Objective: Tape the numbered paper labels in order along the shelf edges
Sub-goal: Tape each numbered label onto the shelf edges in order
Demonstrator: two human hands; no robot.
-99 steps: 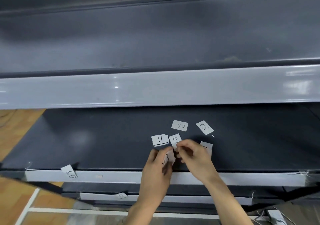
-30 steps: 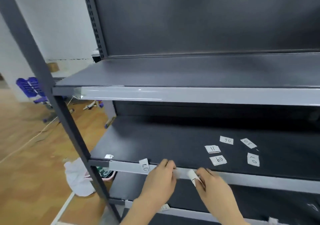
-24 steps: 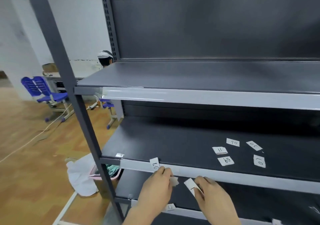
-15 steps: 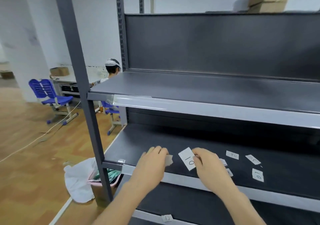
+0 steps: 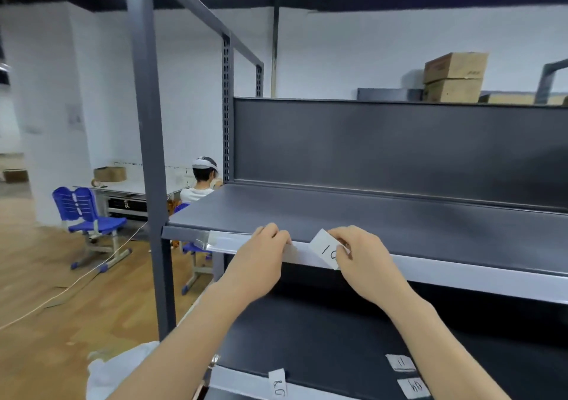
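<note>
The right hand pinches the label marked 10 at the pale shelf edge. Just beside it, the left hand curls its fingers on that edge; whether they hold anything I cannot tell. Below the wrists, the lower shelf carries two loose labels. Left of the hands stands a grey post.

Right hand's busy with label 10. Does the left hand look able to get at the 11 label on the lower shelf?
Probably yes. The 11 label lies uncovered on the lower shelf, beside the right forearm, and nothing stands between it and the left hand at the upper shelf edge.
</note>
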